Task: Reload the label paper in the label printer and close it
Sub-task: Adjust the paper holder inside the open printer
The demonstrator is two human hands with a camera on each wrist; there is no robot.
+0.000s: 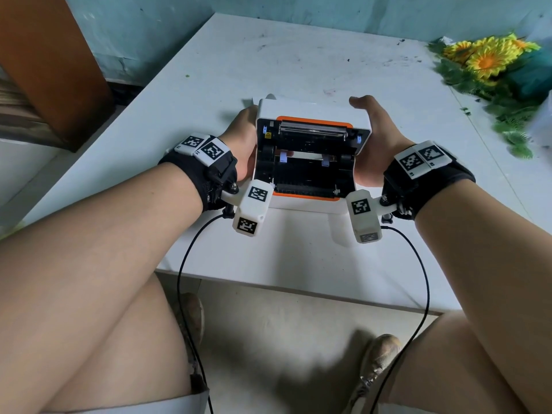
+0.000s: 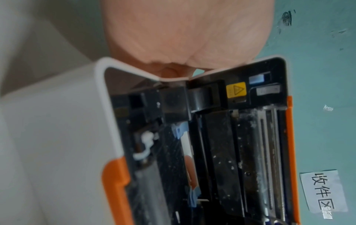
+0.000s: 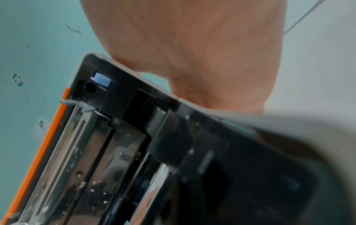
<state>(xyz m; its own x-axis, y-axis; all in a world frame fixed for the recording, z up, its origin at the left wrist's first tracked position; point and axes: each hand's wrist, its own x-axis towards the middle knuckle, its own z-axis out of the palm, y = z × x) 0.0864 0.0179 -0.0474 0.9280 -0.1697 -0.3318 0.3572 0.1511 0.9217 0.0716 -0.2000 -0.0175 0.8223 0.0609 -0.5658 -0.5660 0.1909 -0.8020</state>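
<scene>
The label printer [image 1: 310, 110], white with orange trim, is held over the white table [image 1: 298, 55] with its lid swung open away from me. The black paper bay [image 1: 304, 171] shows rollers and blue guides but no roll. My left hand [image 1: 243, 138] grips the printer's left side and my right hand [image 1: 373, 138] grips its right side, thumb raised at the lid's far corner. A fingertip [image 2: 189, 167] shows through the rear slot. In the wrist views each palm, left hand [image 2: 183, 30] and right hand [image 3: 192, 45], presses a side of the printer [image 2: 57, 137] [image 3: 134, 137].
Artificial sunflowers [image 1: 490, 58] lie at the table's back right. A brown cabinet [image 1: 50, 70] stands to the left against the teal wall. Wrist cables [image 1: 185, 264] hang over the table's front edge above my knees. A taped paper note [image 2: 323, 191] is on the wall.
</scene>
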